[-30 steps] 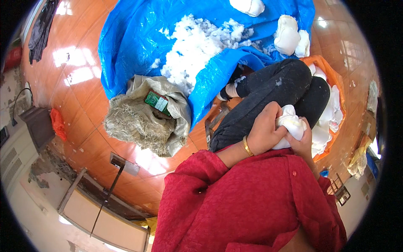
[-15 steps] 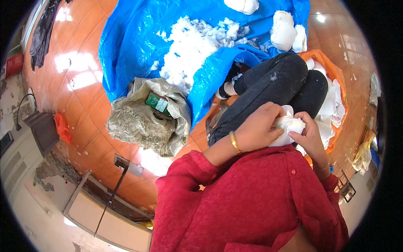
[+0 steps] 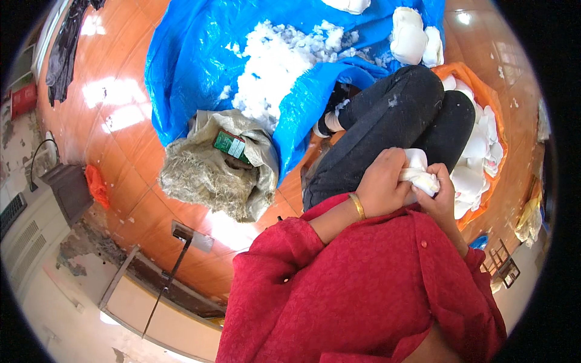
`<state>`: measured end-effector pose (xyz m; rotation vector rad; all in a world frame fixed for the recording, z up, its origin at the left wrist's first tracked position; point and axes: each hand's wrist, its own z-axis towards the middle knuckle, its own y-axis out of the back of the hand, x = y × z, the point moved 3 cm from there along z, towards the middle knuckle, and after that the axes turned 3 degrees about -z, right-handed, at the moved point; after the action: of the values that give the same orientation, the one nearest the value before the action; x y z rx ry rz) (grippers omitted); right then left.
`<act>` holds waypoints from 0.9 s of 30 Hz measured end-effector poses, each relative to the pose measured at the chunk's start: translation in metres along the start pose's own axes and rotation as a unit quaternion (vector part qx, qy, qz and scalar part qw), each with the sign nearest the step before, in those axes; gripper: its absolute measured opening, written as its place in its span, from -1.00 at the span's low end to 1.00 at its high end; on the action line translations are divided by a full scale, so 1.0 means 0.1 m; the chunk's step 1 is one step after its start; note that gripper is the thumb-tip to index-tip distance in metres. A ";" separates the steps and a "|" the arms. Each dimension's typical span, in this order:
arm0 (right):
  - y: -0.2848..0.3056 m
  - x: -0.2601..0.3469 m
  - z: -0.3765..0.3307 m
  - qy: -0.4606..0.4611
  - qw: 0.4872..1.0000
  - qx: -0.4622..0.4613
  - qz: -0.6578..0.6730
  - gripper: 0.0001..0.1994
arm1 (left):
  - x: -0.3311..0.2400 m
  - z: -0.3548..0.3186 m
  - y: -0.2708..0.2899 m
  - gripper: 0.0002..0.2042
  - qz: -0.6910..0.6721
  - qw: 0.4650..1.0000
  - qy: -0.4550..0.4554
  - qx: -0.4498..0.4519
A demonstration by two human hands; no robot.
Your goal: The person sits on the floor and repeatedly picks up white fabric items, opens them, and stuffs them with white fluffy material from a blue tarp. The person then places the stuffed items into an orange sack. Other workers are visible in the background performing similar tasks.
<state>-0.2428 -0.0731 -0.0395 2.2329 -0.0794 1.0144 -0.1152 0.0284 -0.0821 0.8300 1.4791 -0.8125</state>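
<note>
Above my lap, both hands grip a small white cloth piece [image 3: 416, 160] with a twisted, bunched edge between them. My left hand [image 3: 384, 183], with a gold-coloured bangle at its wrist, is closed on the left side of it. On the other side my right hand [image 3: 439, 195] pinches the bunched end, thumb and fingers curled in. A smooth rounded part of the cloth stands up past the fingers; its underside is hidden by the hands. Close to my right hand, an orange sack [image 3: 497, 115] is full of similar white pieces [image 3: 469, 179].
A blue plastic sheet [image 3: 200, 66] ahead carries a heap of loose white stuffing [image 3: 266, 72] and plump white stuffed pieces [image 3: 408, 39]. To the left a frayed woven sack [image 3: 206, 181] bears a green packet [image 3: 230, 145]. My legs [image 3: 381, 121] in dark trousers are folded beside the sheet.
My hands have drawn closer together around the white cloth piece. The right fingers have curled further over its bunched end, and the view has shifted slightly.
</note>
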 end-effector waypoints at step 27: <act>0.34 -0.16 0.24 0.048 0.966 -0.186 0.173 -0.68 | -0.34 0.67 -0.02 -0.37 0.053 0.969 0.079 0.227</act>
<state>-0.2491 -0.1175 -0.0427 1.8588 -0.5865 1.1775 -0.0819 -0.0317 -0.0520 1.3304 1.3892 -1.0423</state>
